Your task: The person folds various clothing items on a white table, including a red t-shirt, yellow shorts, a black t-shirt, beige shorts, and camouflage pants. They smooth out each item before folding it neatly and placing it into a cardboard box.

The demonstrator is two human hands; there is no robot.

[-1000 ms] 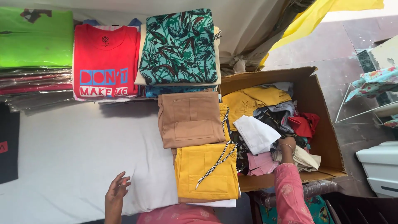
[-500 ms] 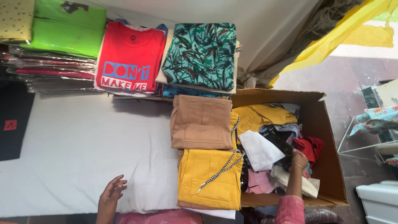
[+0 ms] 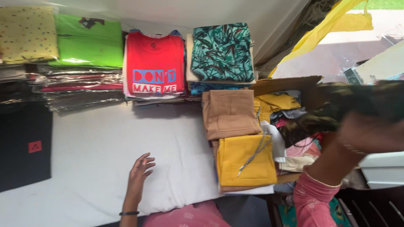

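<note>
The dark camouflage garment (image 3: 336,111) is up in the air over the box (image 3: 290,84), bunched in your right hand (image 3: 370,134). The hand is blurred, so you cannot tell just how its fingers lie, only that they close on the cloth, which trails leftward from them over the loose clothes (image 3: 290,126) in the box. That trailing end could snag on those loose pieces and drag one out, or sweep against the yellow shorts (image 3: 244,162) and tan shorts (image 3: 229,113) stacked just beside the box and knock them askew. Your left hand (image 3: 139,176) rests flat on the white sheet (image 3: 97,155), fingers lightly spread, holding nothing, well apart from the garment.
</note>
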